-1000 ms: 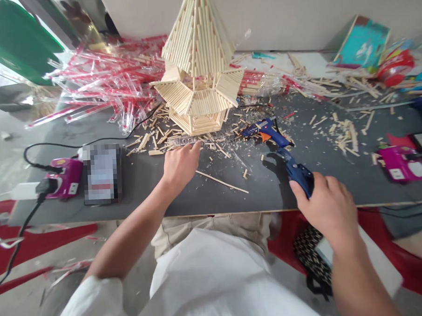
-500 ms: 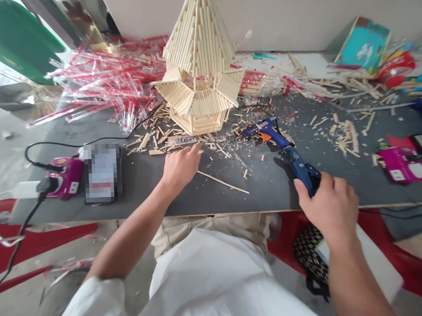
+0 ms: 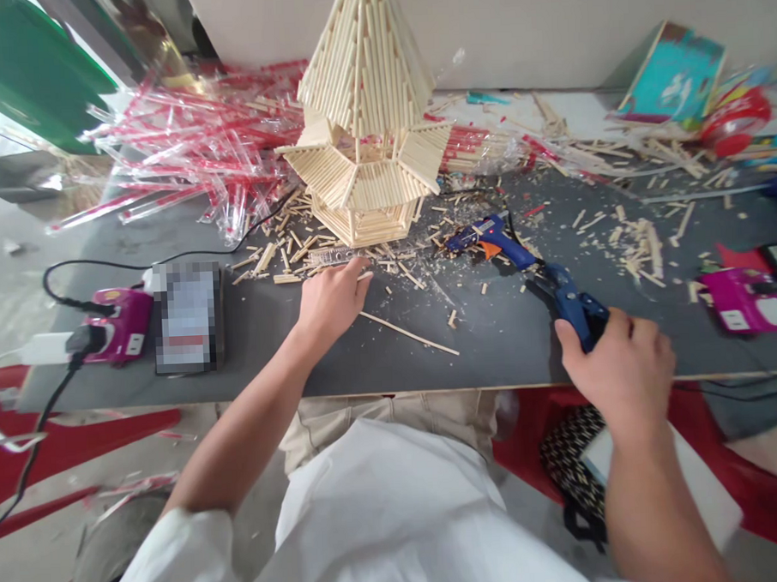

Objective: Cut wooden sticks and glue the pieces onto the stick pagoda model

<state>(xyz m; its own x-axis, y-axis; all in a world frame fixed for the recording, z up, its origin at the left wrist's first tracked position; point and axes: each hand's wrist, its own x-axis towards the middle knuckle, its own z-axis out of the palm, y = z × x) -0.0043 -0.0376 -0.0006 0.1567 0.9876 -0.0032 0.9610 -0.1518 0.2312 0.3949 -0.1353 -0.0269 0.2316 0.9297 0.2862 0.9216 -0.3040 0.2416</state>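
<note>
A pagoda-like model (image 3: 371, 184) of pale wooden sticks stands at the back middle of the dark table. Just in front of it, my left hand (image 3: 336, 300) has its fingers bent together over a clear ruler-like strip (image 3: 330, 256); a small pale bit shows at the fingertips, too small to make out. One long thin stick (image 3: 409, 333) lies right of this hand. My right hand (image 3: 623, 358) is wrapped round the handles of blue pliers (image 3: 573, 304). Beyond the pliers' jaws lies a blue glue gun (image 3: 493, 239) with an orange trigger.
At the left are a phone (image 3: 187, 317) and a pink power socket (image 3: 120, 324) with cables; another pink socket (image 3: 746, 299) sits at the right. Red-and-clear wrappers (image 3: 221, 144) heap at the back left. Stick scraps (image 3: 644, 245) litter the table (image 3: 392, 372). A turquoise box (image 3: 675, 72) stands behind.
My right hand has moved slightly right with the pliers, whose handles look more spread. The fingers of my left hand have shifted, and a pale bit now shows at their tips.
</note>
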